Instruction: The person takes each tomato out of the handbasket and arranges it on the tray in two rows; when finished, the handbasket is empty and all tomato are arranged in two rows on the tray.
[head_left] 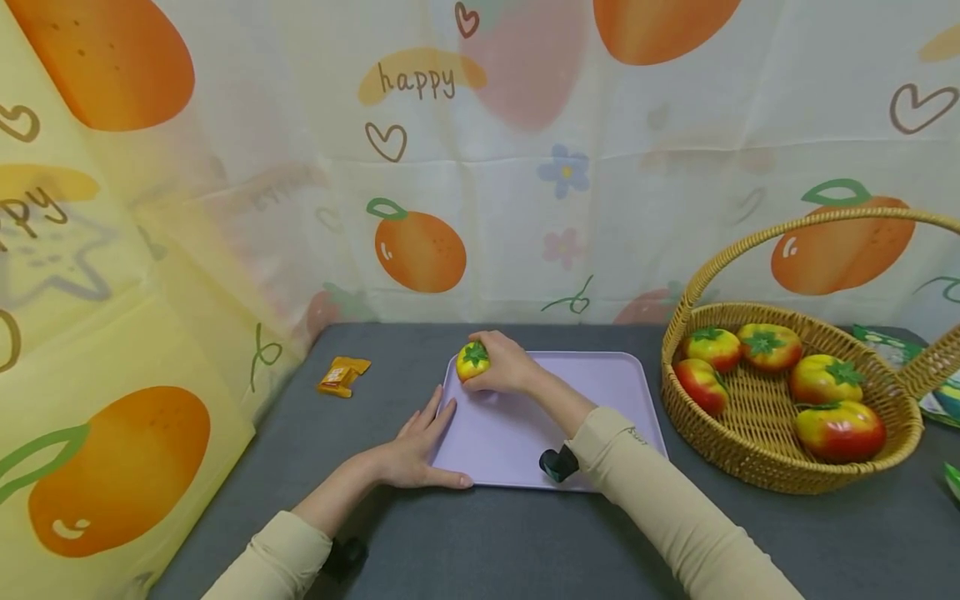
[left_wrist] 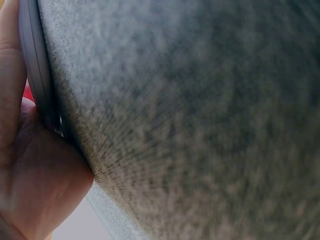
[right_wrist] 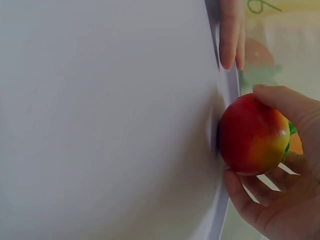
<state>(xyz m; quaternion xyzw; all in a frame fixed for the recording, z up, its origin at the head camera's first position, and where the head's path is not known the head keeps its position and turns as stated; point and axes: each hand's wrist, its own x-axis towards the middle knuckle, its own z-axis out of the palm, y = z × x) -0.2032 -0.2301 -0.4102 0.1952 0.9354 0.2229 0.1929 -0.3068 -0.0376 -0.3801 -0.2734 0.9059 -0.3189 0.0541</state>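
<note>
Pinched between thumb and fingers of the right hand [head_left: 510,367], near the middle of the head view: a red-and-yellow fruit [head_left: 473,362] with a green leafy top, at the upper left corner of a lilac tray [head_left: 555,408]; contact with the tray impossible to tell. Just below, apart from the fruit, with fingers spread at the tray's left edge: the left hand [head_left: 412,454]. At frame right, inside a wicker basket [head_left: 731,454]: five similar fruits [head_left: 840,433].

An orange packet [head_left: 343,377] lies left — printed cloth [head_left: 495,183] behind.
</note>
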